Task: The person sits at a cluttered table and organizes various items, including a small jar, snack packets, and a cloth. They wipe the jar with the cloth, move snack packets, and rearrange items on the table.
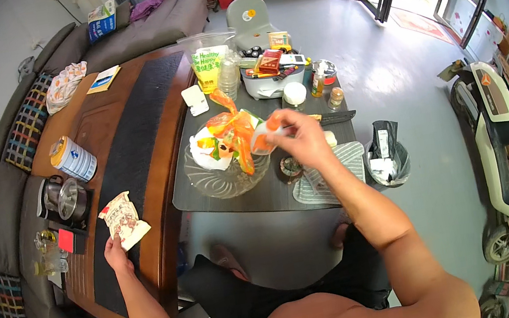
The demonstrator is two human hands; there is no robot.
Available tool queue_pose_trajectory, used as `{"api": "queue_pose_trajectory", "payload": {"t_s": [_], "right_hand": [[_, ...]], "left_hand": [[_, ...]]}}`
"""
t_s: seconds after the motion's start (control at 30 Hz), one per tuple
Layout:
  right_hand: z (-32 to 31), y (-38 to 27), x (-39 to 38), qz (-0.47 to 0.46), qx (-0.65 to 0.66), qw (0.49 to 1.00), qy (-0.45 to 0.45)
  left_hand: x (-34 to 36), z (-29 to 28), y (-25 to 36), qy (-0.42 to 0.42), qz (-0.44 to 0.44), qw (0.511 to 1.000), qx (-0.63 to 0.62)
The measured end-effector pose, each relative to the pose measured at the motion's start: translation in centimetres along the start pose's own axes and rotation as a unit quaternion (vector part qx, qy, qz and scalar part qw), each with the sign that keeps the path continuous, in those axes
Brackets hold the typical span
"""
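Note:
My left hand (119, 252) grips the lower edge of a cream-coloured snack bag (124, 216) with reddish print, over the long wooden table at the left. On the smaller dark table, my right hand (302, 139) is closed on a small white-and-orange item (262, 139); its exact kind is not clear. That item is at the right side of a clear ribbed glass bowl (225, 185). The bowl holds an orange plastic bag (238, 133) and a white bag (208, 156). A round patterned jar (290, 167) stands just right of the bowl.
Behind the bowl are a green-and-white pouch (209, 69), a clear plastic bottle (228, 77) and a grey bin of boxes (266, 86). A striped mat (313, 188) lies at the near right. A lined trash bin (392, 166) and a scooter (502, 151) are on the right.

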State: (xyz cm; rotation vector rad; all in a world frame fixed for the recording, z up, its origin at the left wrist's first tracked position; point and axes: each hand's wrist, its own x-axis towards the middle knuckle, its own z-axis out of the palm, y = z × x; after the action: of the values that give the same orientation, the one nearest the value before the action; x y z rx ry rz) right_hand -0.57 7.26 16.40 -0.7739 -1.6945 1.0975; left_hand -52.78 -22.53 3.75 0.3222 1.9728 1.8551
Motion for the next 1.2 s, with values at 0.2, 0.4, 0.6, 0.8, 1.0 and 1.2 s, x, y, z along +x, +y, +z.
{"api": "queue_pose_trajectory", "payload": {"t_s": [0.2,0.4,0.6,0.8,1.0,1.2], "right_hand": [[3.0,2.2,1.4,0.042,-0.139,0.982,-0.12],[2.7,1.6,0.0,0.115,-0.256,0.959,-0.031],[3.2,2.4,-0.7,0.021,-0.356,0.932,-0.058],[-0.3,4.2,1.4,0.035,-0.269,0.962,0.028],[-10.9,8.5,7.2,0.062,-0.372,0.903,0.206],[-15.6,12.9,12.6,0.058,-0.454,0.868,0.194]], "left_hand": [[0.0,0.0,-0.4,-0.004,0.002,1.0,0.001],[-0.3,-0.2,-0.6,-0.002,0.016,1.0,-0.019],[-0.1,-0.6,-0.4,-0.026,0.027,0.999,-0.023],[0.1,-1.0,-1.0,-0.04,0.03,0.999,-0.02],[0.7,-0.9,-1.5,-0.035,0.037,0.999,-0.01],[0.3,-0.7,-1.0,-0.023,0.036,0.999,0.015]]}}
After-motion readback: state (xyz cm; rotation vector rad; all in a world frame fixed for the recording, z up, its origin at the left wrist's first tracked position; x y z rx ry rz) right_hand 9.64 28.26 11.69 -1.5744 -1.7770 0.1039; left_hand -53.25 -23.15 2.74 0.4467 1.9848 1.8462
